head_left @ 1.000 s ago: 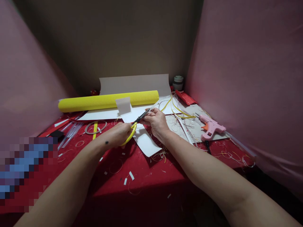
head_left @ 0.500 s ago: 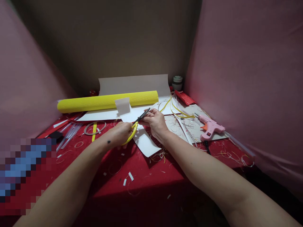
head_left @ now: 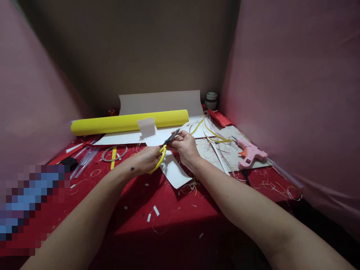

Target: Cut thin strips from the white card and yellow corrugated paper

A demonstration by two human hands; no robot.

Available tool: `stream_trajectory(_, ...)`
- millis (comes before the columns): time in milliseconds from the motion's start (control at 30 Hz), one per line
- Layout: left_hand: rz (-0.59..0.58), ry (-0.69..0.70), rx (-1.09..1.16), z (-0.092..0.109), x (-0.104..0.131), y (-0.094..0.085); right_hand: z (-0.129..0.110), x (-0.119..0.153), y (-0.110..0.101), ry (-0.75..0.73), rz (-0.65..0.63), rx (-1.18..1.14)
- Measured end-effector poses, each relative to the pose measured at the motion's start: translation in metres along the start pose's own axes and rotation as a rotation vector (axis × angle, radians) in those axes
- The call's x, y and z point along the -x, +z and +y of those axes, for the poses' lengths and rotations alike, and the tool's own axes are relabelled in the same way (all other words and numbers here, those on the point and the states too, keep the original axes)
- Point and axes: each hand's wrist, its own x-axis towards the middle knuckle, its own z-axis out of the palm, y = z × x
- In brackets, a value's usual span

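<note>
Cutting step, apparently — left hand (head_left: 148,158) gripping yellow-handled scissors (head_left: 163,150), right hand (head_left: 188,147) seemingly pinching a pale strip (head_left: 184,126) — steady alignment needed next.

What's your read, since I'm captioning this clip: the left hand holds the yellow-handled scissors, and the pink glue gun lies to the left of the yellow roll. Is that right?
Not quite: the pink glue gun lies to the right of the yellow roll, as the head view shows. The left hand does hold the yellow-handled scissors.
</note>
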Motion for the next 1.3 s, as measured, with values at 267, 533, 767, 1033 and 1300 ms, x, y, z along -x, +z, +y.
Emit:
stream_trajectory(267, -0.006, -0.201, 0.274, 0.012, 0.001, 0.001, -0.001, 0.000, 0.000, 0.024, 0.017, -0.023)
stream_trajectory(533, 0.394, -0.241, 0.728, -0.023, -0.003, -0.017, -0.025, -0.009, -0.006, -0.068, 0.050, 0.005)
stream_trajectory(767, 0.269, -0.240, 0.970, -0.005, -0.003, -0.005, -0.033, -0.010, -0.009, -0.075, 0.060, 0.037)
stream_trajectory(1033, 0.470, -0.235, 0.954, 0.009, -0.005, 0.000, -0.020, -0.002, -0.004, 0.180, -0.140, 0.118)
stream_trajectory(1300, 0.476, -0.207, 0.983, 0.003, -0.005, -0.002, -0.011, 0.002, -0.003, 0.163, -0.197, 0.198)
